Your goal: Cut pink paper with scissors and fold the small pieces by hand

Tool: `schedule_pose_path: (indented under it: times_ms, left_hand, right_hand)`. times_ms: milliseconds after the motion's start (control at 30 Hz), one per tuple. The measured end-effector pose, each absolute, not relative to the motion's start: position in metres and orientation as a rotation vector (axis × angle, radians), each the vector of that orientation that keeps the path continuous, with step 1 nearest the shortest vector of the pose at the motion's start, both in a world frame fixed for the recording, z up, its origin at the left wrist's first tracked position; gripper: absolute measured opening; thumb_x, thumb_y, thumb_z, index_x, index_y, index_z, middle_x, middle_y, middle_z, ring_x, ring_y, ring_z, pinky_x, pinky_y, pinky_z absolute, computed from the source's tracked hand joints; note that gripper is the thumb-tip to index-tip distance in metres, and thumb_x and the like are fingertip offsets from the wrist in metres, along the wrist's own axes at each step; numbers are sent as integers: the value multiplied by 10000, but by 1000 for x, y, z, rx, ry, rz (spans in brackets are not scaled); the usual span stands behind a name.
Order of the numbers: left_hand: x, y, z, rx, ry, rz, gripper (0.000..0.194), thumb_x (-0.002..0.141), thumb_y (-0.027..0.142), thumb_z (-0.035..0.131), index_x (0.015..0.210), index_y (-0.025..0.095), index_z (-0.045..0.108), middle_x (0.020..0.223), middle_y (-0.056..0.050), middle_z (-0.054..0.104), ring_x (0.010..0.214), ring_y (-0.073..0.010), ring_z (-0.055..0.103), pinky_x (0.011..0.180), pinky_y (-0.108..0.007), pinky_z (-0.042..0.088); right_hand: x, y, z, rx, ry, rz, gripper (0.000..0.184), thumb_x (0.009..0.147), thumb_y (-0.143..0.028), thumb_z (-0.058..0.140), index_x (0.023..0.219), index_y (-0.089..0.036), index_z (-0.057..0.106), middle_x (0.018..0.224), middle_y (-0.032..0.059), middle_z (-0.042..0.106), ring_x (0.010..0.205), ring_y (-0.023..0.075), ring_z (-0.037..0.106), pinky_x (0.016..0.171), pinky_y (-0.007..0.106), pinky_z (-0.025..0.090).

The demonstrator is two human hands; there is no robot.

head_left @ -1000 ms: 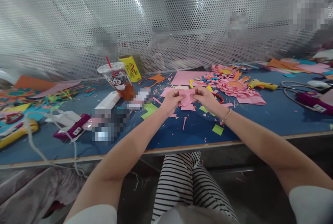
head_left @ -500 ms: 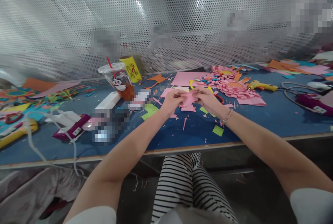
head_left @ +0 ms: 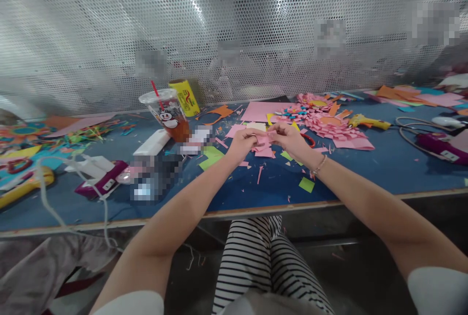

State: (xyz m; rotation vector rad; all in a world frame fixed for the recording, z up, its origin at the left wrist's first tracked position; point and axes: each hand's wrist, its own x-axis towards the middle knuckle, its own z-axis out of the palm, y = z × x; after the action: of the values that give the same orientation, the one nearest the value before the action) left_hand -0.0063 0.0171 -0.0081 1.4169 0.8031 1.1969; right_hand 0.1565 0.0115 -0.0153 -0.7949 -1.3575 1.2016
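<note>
My left hand (head_left: 244, 140) and my right hand (head_left: 288, 138) meet over the middle of the blue table (head_left: 365, 168). Both pinch a small folded piece of pink paper (head_left: 262, 137) between their fingertips, one hand on each side. Under the hands lie more pink paper pieces (head_left: 263, 151) and small scraps. A thin bracelet sits on my right wrist.
A plastic cup with a red straw (head_left: 166, 115) and a yellow packet (head_left: 185, 96) stand at the back left. Glue guns (head_left: 367, 120) (head_left: 102, 183) with cords lie on both sides. A pink paper flower pile (head_left: 331, 125), green squares (head_left: 306, 184) and a perforated metal screen (head_left: 234, 32) are behind.
The pink paper between my fingers has become smaller and narrower as the hands pressed it together. My arms have stayed in place.
</note>
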Motion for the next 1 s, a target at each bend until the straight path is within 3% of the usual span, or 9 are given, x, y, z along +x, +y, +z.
schedule_pose_path:
  times_ms: [100,233,333,1000]
  left_hand:
    - [-7,15,-5,1349,773,1220,170,605,153,557,759,145,628,746,-1,615,654,-92,590,676,-293,548]
    - [-6,11,-2,1391,854,1215,333,604,239,707,892,146,571,680,12,598,599,-105,618,648,-302,552]
    - [-6,9,-2,1401,897,1199,385,582,292,752,873,122,566,668,-6,608,570,-130,635,599,-292,546]
    - [-7,12,-5,1469,891,1160,364,547,308,774,794,107,598,633,-32,648,590,-144,640,592,-283,532]
  right_hand:
    - [156,11,-15,-833,-1453,1064,216,666,-307,662,821,-186,572,733,-8,565,644,95,535,634,264,486]
    - [157,9,-12,-868,-1507,916,189,684,-269,634,832,-171,570,701,-12,540,597,89,499,586,257,454]
    - [157,10,-11,-893,-1536,843,190,679,-236,630,841,-156,572,695,-12,527,588,88,479,570,252,425]
    - [155,8,-13,-964,-1712,627,136,713,-287,608,801,-185,585,802,27,616,702,138,542,645,278,426]
